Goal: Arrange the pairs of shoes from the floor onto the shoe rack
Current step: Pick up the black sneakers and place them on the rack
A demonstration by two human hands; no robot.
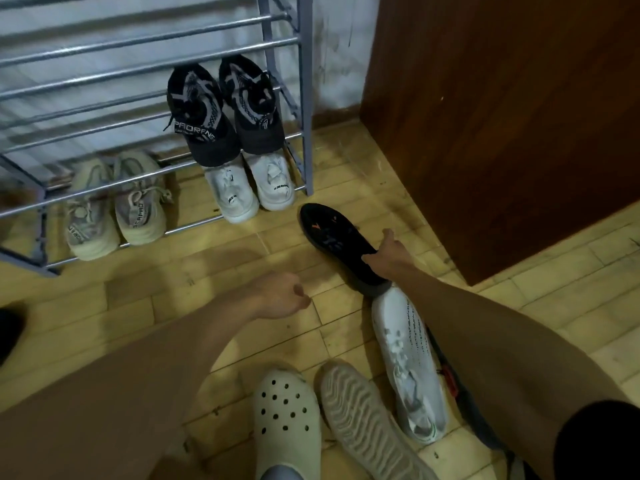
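A grey metal shoe rack [304, 98] stands at the upper left. It carries a pair of black knit sneakers [221, 112], with a pair of white sneakers [249, 188] and a pair of beige sneakers [114, 209] on the lowest bars. On the floor by the rack's right leg lies a black shoe [332, 237], and my right hand [388, 254] grips it near its heel. My left hand [280, 296] hovers over the tiles with fingers loosely curled and nothing in it. A white sneaker [405, 358] lies behind the black shoe.
A cream perforated clog [287, 410] and a second clog turned sole-up [363, 420] lie at the bottom centre. A dark wooden cabinet [502, 116] stands at the right. Something dark with a red part [450, 375] lies under my right forearm. Yellowish floor tiles [207, 258] spread in front of the rack.
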